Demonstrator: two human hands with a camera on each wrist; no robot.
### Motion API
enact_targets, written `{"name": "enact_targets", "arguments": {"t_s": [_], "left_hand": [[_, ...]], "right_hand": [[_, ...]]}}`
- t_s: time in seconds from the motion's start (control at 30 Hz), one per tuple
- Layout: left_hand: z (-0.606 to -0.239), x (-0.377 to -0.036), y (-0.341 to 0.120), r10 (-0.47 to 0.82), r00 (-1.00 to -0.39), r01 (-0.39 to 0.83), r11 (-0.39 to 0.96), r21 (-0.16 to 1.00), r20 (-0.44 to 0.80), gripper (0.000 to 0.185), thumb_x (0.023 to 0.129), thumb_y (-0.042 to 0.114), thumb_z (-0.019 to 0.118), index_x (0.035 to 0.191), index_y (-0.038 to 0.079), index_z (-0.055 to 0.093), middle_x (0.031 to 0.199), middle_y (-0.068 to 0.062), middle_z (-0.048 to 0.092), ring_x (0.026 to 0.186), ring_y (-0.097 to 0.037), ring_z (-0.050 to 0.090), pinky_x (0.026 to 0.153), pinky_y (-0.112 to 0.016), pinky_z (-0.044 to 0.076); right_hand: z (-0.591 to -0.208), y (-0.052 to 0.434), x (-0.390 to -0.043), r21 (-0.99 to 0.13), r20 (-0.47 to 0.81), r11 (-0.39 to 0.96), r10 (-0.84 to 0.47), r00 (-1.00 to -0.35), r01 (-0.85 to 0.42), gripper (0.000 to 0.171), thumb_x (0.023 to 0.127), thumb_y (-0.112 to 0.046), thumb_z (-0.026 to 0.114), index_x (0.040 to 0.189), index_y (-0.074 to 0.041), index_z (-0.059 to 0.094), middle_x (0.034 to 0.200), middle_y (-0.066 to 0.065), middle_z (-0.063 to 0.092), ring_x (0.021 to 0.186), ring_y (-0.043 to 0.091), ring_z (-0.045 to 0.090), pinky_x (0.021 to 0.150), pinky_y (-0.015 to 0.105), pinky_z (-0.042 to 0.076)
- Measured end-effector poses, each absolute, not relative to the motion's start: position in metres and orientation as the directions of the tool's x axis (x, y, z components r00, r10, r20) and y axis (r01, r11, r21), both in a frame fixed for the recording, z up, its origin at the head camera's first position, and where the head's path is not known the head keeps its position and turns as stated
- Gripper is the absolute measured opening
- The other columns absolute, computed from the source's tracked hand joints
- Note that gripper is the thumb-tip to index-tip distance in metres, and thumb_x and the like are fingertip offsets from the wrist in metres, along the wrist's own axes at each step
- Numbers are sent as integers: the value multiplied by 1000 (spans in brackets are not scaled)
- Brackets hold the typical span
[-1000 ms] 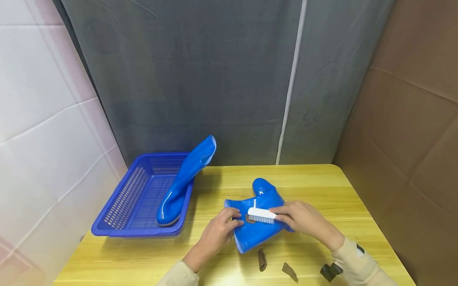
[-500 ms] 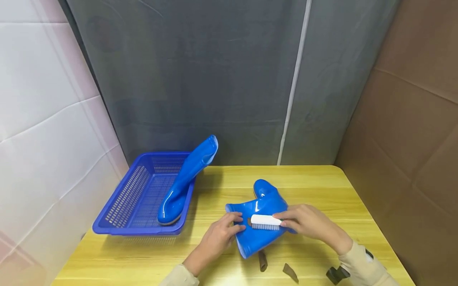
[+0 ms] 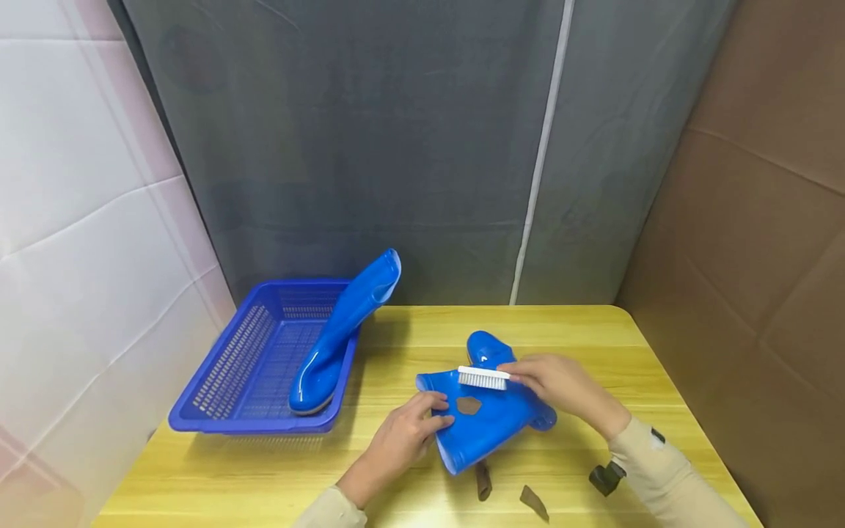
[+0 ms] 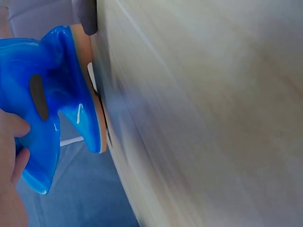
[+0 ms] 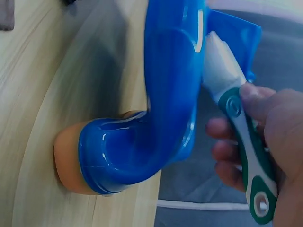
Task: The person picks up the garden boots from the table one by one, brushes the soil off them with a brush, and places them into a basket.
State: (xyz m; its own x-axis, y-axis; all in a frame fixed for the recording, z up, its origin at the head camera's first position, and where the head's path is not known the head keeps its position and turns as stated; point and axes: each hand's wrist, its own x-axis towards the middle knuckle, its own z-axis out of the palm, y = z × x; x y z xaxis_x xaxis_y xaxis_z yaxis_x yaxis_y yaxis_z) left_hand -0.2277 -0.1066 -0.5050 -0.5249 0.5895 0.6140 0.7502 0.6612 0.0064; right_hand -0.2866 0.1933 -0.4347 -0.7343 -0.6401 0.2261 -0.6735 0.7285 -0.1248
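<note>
A glossy blue rain boot (image 3: 491,433) lies on its side on the table, its opening toward the left and the toe pointing away. My left hand (image 3: 403,433) grips the shaft by the opening, fingertips on the blue surface. A flat brown patch (image 3: 469,405) shows on the shaft, close to these fingertips. My right hand (image 3: 561,385) holds a scrub brush (image 3: 483,377) with white bristles, over the shaft and just beyond the patch. In the right wrist view the green and white brush handle (image 5: 251,151) runs along the palm.
A blue plastic basket (image 3: 218,425) stands at the left of the table (image 3: 581,330). Another blue rain boot (image 3: 330,345) leans in it, its shaft over the rim. A rolled brown scrap (image 3: 483,480) and a flat one (image 3: 533,502) lie near the front.
The brush first slid toward me over the brown patch, then rose and moved away from me. The patch now shows fully. The left hand keeps its place on the boot.
</note>
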Motion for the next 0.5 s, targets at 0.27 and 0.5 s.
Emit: {"name": "enact_targets", "arguments": {"t_s": [0.27, 0.5], "left_hand": [[-504, -231, -107, 610, -494, 767, 641, -20, 619, 29, 77, 2, 80, 100, 20, 79, 112, 1, 68, 116, -15, 64, 94, -26, 58], [-504, -231, -109, 609, -502, 768, 640, -7, 614, 31, 76, 1, 79, 100, 20, 79, 113, 1, 68, 116, -15, 64, 96, -27, 57]], "right_hand": [[-440, 182, -288, -98, 195, 672, -710, -676, -734, 25, 99, -31, 59, 120, -28, 72, 109, -8, 76, 94, 11, 72, 83, 34, 61], [-435, 186, -289, -177, 167, 637, -732, -660, -751, 23, 99, -30, 59, 117, -27, 73, 99, -12, 75, 79, 0, 63, 76, 25, 58]]}}
